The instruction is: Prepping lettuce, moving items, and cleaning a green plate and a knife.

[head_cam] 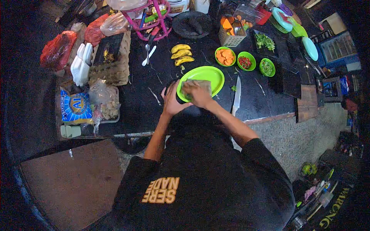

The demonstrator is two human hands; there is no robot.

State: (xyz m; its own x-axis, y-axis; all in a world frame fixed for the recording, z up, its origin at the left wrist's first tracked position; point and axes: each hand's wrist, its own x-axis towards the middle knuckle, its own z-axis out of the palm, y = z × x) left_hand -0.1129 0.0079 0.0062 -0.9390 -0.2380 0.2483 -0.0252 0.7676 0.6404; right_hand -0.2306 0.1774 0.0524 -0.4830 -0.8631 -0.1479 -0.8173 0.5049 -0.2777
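My left hand (172, 101) grips the left rim of a green oval plastic plate (217, 80), thumb at the near edge. My right hand (198, 93) presses a greyish cloth (205, 86) onto the plate's inner surface. Beyond the plate lie several bananas (181, 53). To their right stand green bowls of sliced carrots (225, 57), cut red chillies (244, 62) and chopped greens (267, 67). A kitchen knife (237, 93) lies right of the plate, beside a small green leaf (233, 88).
A stone mortar (192, 24), a utensil basket (232, 39) and a pink plastic rack (150, 20) stand at the back. Left are foam boxes (81, 66), egg trays (115, 72), a blue macaroni packet (75, 106) and a plastic container (111, 108). Leafy greens (264, 42) lie at right.
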